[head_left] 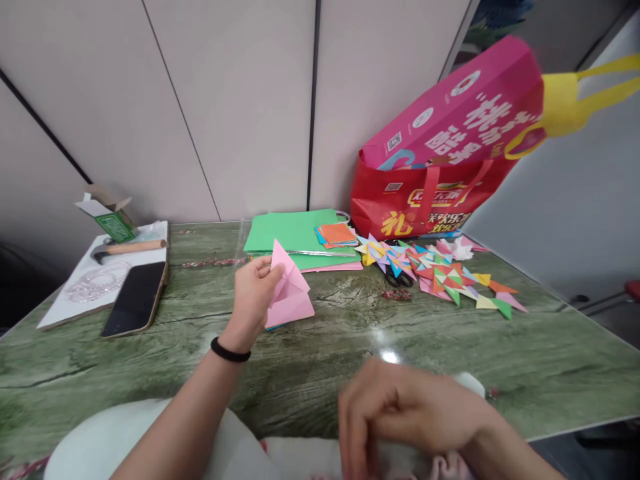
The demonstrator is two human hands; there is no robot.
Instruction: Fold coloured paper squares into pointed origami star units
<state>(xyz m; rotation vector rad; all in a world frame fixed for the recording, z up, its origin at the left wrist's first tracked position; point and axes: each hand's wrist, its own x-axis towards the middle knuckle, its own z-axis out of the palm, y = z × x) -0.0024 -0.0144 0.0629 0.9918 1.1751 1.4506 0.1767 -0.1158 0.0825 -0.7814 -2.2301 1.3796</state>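
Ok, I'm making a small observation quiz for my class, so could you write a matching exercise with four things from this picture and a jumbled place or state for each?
Things
1. Left hand
2. Hammer
3. Red bag
4. Right hand

Places and states
A. Lying on the white board
B. Blurred, with fingers bent downward
C. Holding folded pink paper
D. Standing behind the colourful folded pieces

Right pairs: 1-C, 2-A, 3-D, 4-B
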